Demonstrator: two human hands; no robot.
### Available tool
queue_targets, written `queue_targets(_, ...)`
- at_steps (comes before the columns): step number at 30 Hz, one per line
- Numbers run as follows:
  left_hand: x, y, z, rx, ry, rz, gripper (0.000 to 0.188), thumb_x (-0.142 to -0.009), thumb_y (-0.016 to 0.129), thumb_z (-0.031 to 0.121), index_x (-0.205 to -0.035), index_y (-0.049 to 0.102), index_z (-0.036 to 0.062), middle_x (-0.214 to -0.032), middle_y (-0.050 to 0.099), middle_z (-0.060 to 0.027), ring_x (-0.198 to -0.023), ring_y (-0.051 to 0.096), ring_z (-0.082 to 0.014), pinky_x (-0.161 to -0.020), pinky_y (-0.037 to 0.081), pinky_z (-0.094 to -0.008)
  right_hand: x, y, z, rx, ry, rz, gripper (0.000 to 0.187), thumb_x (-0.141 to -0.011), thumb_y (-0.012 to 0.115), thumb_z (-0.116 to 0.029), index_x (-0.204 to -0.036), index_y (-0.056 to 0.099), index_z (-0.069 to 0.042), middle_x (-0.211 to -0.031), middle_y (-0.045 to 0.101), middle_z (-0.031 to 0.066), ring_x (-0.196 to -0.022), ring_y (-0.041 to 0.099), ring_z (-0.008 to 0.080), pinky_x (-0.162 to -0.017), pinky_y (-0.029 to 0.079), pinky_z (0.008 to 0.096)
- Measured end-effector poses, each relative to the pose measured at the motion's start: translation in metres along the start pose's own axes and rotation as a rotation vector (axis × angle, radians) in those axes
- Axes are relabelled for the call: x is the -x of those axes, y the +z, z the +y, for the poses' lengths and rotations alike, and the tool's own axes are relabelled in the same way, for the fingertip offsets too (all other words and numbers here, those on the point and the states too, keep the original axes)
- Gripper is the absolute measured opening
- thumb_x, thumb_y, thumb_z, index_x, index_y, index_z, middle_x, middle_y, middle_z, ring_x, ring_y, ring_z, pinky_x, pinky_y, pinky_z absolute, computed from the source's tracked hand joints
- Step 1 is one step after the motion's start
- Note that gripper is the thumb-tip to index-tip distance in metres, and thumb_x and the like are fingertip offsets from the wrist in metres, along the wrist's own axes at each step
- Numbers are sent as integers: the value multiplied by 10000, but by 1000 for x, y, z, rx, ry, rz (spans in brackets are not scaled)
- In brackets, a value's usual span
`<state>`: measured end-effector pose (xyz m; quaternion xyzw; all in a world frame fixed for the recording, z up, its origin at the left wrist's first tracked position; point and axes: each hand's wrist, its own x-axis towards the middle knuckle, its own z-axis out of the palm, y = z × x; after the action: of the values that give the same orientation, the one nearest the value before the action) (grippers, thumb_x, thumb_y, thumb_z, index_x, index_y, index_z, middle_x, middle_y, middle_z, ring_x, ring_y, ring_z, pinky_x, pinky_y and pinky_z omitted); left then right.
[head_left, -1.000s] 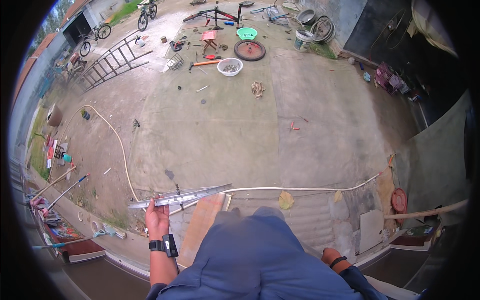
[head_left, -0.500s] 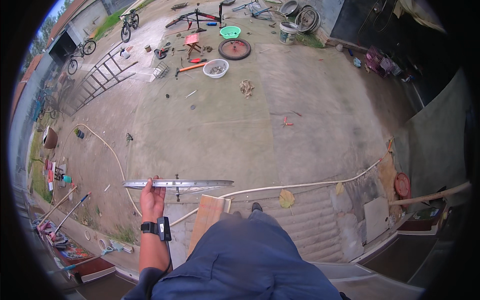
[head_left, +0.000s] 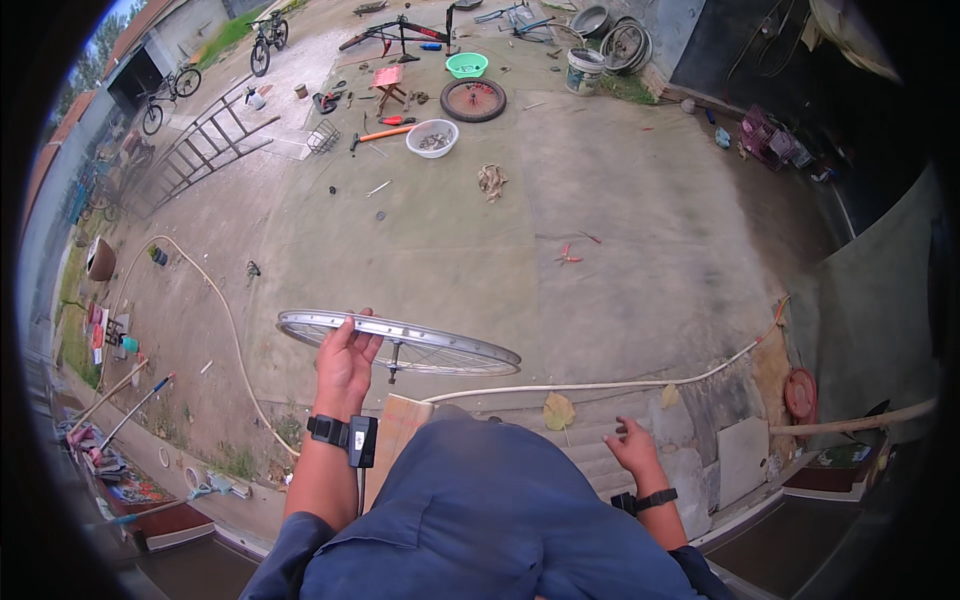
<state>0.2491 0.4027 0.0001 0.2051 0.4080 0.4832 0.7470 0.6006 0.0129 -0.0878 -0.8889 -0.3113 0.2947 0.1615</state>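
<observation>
Nearest, the right hand [head_left: 632,448] hangs free by the blue overalls, fingers loosely spread and grasping nothing, just above the concrete steps [head_left: 600,420]. The left hand [head_left: 345,362] is raised, its fingers closed on the near rim of one spoked bicycle wheel rim [head_left: 398,341], held almost flat, its long axis running left to right and dipping slightly to the right, the axle pointing down. Half a second ago the rim showed edge-on as a thin bar; now it is tipped so its spokes and hub show. Under it a pale hose [head_left: 600,383] runs across the yard floor [head_left: 480,250]. Farther off lie one white bowl [head_left: 432,138], one green basin [head_left: 467,65], one tyred wheel [head_left: 473,99], one ladder [head_left: 205,150], and two bicycles [head_left: 262,40] at the far left.
</observation>
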Motion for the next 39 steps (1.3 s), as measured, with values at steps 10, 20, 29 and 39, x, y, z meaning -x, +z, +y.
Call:
queue_targets(10,-45,108,-39,-17,-162,-270,203,-996,524,139,-1158,528,16,-1266,588,-181,-1158,607,-295,-967,533,-411,-133,-31,-278,-52,-784,-43,586,-780,752,-367,-1253,570,-73,-1123,648,183,-1023,620,378,-895,492,436)
queue_targets(20,-245,43,-21,-503,-309,-323,689,-976,560,241,-1501,210,-36,-1347,540,-219,-1160,603,-301,-902,527,-355,-317,7,-284,-151,-417,59,304,-785,776,-299,-848,626,-42,-687,589,142,-607,544,306,-585,452,387)
queue_targets(29,-384,-24,16,-543,-415,76,674,-966,548,195,-1499,207,-35,-1326,552,-224,-1141,613,-329,-894,537,-381,-461,6,-274,-47,-14,315,348,-788,772,-310,-810,590,-13,-672,595,168,-593,553,319,-578,454,412)
queue_targets(39,-535,9,34,-505,-400,410,626,-971,536,170,-1480,237,-39,-1295,561,-233,-1115,626,-334,-874,550,-381,-706,-9,-332,-104,97,351,363,-810,762,-306,-772,554,-9,-636,547,90,-579,503,211,-565,436,383)
